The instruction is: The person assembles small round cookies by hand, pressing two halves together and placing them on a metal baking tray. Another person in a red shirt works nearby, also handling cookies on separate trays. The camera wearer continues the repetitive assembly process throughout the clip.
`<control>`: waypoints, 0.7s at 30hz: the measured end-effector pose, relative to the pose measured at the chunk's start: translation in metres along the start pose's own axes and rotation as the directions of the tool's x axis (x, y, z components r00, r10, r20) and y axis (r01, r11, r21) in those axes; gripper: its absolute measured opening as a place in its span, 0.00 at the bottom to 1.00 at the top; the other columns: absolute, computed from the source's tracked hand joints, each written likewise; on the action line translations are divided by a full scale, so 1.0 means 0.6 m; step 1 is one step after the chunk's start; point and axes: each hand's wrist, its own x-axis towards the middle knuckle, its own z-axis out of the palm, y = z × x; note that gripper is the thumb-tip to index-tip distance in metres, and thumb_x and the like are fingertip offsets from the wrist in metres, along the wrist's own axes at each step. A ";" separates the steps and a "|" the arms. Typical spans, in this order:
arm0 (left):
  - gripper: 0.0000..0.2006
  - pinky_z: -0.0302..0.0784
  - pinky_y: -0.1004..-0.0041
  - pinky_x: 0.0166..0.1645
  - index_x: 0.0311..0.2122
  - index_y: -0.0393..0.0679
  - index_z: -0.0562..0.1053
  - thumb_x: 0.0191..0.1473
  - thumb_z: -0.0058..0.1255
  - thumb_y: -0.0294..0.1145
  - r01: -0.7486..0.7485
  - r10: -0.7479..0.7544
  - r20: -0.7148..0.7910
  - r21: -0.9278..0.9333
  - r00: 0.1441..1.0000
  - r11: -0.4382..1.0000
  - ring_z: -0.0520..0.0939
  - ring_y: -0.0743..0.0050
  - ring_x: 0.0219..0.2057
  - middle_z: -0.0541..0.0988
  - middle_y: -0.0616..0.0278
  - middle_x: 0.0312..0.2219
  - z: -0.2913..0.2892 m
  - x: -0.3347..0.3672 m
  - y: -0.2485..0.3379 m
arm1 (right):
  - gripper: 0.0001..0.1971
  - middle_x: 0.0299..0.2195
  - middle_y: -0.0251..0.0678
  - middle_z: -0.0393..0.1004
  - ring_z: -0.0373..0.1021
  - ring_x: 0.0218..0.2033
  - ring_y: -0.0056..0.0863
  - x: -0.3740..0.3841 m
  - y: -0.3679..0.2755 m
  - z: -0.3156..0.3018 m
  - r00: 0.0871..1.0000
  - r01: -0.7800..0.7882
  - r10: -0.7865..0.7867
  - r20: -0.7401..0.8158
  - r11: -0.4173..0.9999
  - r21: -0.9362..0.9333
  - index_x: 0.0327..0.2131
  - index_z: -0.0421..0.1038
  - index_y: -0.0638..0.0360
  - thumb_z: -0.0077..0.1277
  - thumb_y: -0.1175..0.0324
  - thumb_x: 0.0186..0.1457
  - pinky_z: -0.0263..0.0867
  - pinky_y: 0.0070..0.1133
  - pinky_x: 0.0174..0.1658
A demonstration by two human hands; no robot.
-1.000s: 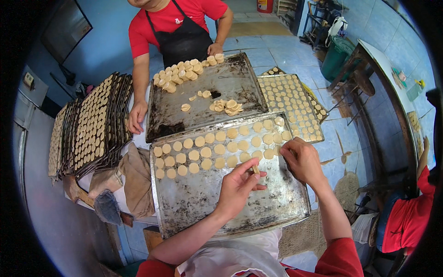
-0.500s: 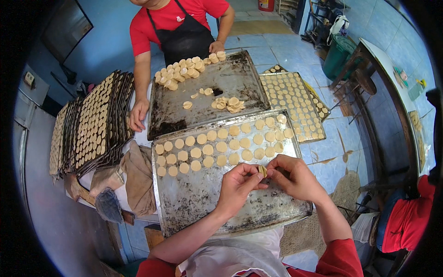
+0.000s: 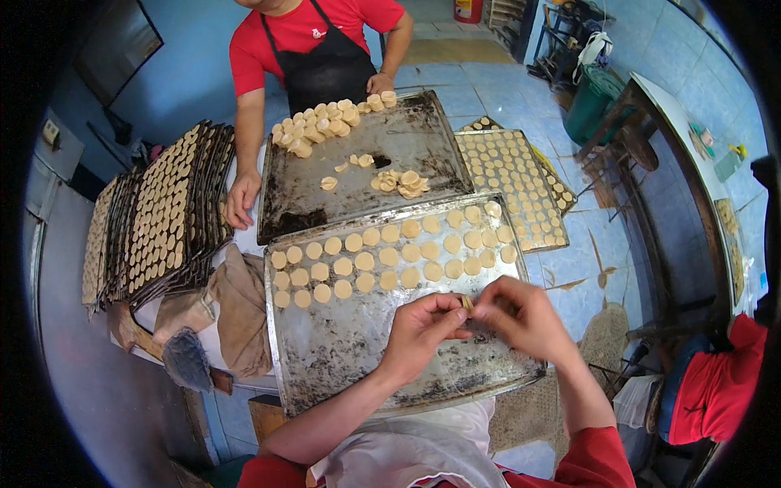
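Over the right part of a worn metal baking tray, my two hands meet. My left hand pinches a few thin pale dough rounds, held on edge; their exact number is hidden by the fingers. My right hand has its fingertips closed at the same rounds, touching their right side. Flat dough rounds lie in rows across the far half of this tray, just beyond my hands.
A second baking tray adjoins the far edge, bearing stacked dough rounds and a loose pile. A co-worker's hand rests at its left. Filled trays stand stacked at left; another filled tray lies right.
My right hand has shifted slightly right and down, its fingers turning at the dough rounds. My left hand keeps its pinch. The whole view has moved a little; the rows look the same.
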 end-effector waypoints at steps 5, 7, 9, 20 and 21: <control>0.07 0.89 0.64 0.54 0.50 0.37 0.79 0.72 0.52 0.26 -0.008 0.007 0.023 0.044 1.000 0.999 0.84 0.59 0.59 0.82 0.54 0.55 0.004 -0.004 -0.002 | 0.09 0.31 0.41 0.81 0.75 0.27 0.33 -0.007 0.021 -0.005 0.995 -0.090 0.090 -0.044 0.996 0.009 0.39 0.79 0.64 0.59 0.67 0.68 0.69 0.27 0.33; 0.07 0.89 0.65 0.54 0.50 0.37 0.79 0.73 0.52 0.27 -0.008 0.008 0.045 0.004 0.999 1.000 0.84 0.60 0.59 0.82 0.53 0.55 0.010 -0.007 0.006 | 0.08 0.32 0.43 0.81 0.76 0.28 0.40 -0.002 0.052 -0.020 0.989 -0.055 0.035 -0.142 0.989 -0.137 0.38 0.79 0.64 0.59 0.68 0.67 0.70 0.32 0.34; 0.08 0.89 0.64 0.54 0.50 0.37 0.79 0.73 0.51 0.27 0.006 -0.005 0.054 -0.015 0.999 1.000 0.83 0.59 0.60 0.82 0.53 0.55 0.011 -0.012 0.012 | 0.09 0.33 0.45 0.80 0.77 0.30 0.46 0.005 0.084 -0.020 0.958 -0.080 -0.039 -0.284 0.915 -0.395 0.37 0.79 0.63 0.60 0.67 0.66 0.70 0.35 0.35; 0.08 0.89 0.64 0.55 0.50 0.36 0.79 0.73 0.52 0.26 0.009 -0.009 0.038 0.009 0.999 1.000 0.84 0.66 0.56 0.82 0.55 0.54 0.003 -0.022 0.004 | 0.10 0.30 0.41 0.80 0.75 0.27 0.35 -0.025 -0.011 0.021 0.996 0.050 -0.051 -0.067 0.999 -0.023 0.39 0.79 0.63 0.64 0.66 0.65 0.70 0.31 0.33; 0.08 0.89 0.63 0.55 0.50 0.35 0.79 0.73 0.52 0.26 0.002 -0.003 0.040 0.021 0.999 1.000 0.84 0.67 0.55 0.82 0.56 0.54 0.003 -0.023 0.005 | 0.08 0.29 0.38 0.79 0.73 0.26 0.27 -0.030 -0.035 0.026 0.998 -0.069 0.069 -0.014 0.997 -0.015 0.40 0.78 0.64 0.61 0.69 0.67 0.69 0.28 0.32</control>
